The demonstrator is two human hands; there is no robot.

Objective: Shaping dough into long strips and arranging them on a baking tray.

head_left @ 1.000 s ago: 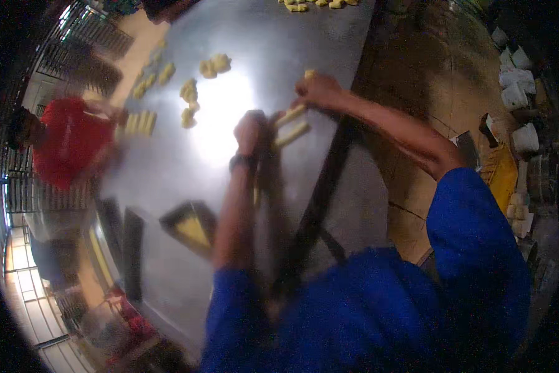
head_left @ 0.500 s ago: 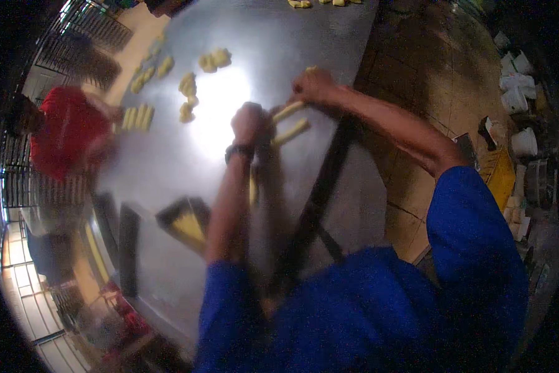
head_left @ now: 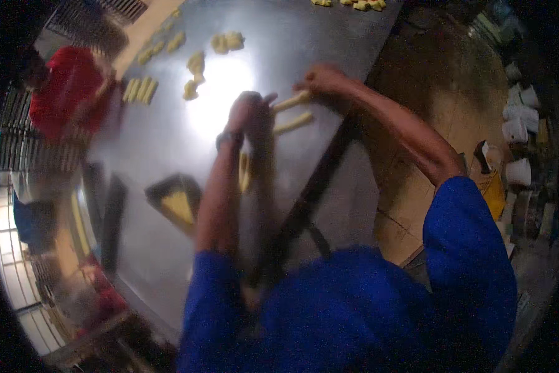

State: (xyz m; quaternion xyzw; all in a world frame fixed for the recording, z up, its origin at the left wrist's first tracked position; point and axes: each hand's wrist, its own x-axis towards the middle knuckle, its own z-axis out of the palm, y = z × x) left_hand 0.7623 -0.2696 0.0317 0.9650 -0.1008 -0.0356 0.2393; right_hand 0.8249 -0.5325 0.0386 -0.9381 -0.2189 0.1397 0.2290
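Observation:
A pale yellow dough strip [head_left: 290,101] runs between my two hands above a metal table [head_left: 167,140]. My left hand [head_left: 248,115], with a dark band at the wrist, is closed at the strip's left end, its thumb side toward the dough. At the other end my right hand [head_left: 323,81] pinches the strip, though blur softens the fingers. Just nearer lies a second dough strip [head_left: 293,124] on the table. Beside my left forearm are more dough strips [head_left: 245,173], partly hidden by the arm.
Shaped dough pieces [head_left: 228,42] sit in clusters farther off. A dark tray [head_left: 173,198] holding yellow dough pieces is left of my forearm. Across the table's left side stands a person in red [head_left: 68,93], near several dough strips [head_left: 140,90]. White containers [head_left: 519,171] line the right.
My view has shifted slightly, moving the whole scene. Both hands stay at the ends of the same strip. The person in red has drawn an arm back from the strips at the left.

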